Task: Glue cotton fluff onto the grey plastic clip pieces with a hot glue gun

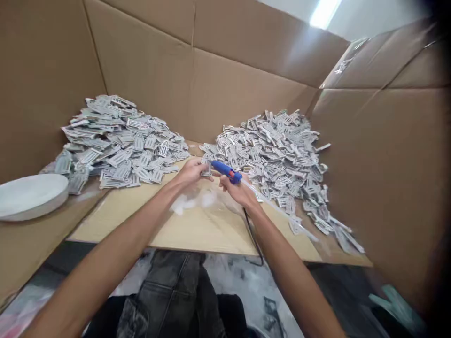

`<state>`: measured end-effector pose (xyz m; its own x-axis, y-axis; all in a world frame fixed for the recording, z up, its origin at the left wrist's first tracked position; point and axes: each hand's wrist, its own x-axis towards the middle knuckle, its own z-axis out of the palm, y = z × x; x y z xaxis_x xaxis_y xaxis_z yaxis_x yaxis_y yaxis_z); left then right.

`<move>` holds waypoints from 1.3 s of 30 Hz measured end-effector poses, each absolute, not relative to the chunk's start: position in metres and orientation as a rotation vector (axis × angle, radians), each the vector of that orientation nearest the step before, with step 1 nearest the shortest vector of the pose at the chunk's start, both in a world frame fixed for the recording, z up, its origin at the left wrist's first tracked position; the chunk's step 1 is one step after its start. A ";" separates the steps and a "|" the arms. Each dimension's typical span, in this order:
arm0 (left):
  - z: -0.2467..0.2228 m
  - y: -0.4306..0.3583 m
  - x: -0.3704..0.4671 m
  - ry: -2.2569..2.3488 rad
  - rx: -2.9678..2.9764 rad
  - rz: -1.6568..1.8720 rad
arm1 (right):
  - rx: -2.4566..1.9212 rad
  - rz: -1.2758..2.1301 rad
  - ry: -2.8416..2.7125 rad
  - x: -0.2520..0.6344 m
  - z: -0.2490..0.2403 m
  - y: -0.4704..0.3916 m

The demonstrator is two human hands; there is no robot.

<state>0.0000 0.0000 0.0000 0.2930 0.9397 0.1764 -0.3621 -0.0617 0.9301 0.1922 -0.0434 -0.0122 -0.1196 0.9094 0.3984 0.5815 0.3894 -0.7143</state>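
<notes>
My right hand (pixel 235 187) is wrapped round a blue glue gun (pixel 225 170), its nozzle pointing left. A long clear glue stick (pixel 278 210) sticks out of the gun's back end. Between the fingers of my left hand (pixel 192 172) is a small grey-white piece with slots (pixel 206 170), close to the nozzle. Whether nozzle and piece touch I cannot tell. Below both hands, a tuft of white fluffy material (pixel 192 201) lies on the pale board (pixel 155 230).
Heaps of similar slotted pieces rise on the left (pixel 134 145) and right (pixel 271 150). A white bowl (pixel 33 195) stands at far left. Cardboard walls (pixel 246 84) surround the table. A black cord (pixel 252 230) hangs from the gun over the front edge.
</notes>
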 end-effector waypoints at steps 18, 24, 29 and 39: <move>-0.002 -0.003 -0.005 0.639 1.360 1.195 | -1.387 0.407 -1.823 0.192 -0.008 -0.050; -0.003 -0.002 -0.005 0.650 1.414 1.184 | -1.387 0.407 -1.825 0.191 -0.006 -0.049; -0.008 0.002 -0.004 0.691 1.495 1.226 | -1.311 0.341 -1.899 0.188 -0.007 -0.050; -0.032 0.009 0.001 0.851 1.428 1.301 | -1.233 -0.204 -1.774 0.186 -0.012 -0.045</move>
<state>0.0006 0.0093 -0.0316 0.1785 0.9415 0.2857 -0.1157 -0.2683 0.9564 0.1856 -0.0450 -0.0116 -0.0591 0.6487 0.7588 0.8043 0.4812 -0.3487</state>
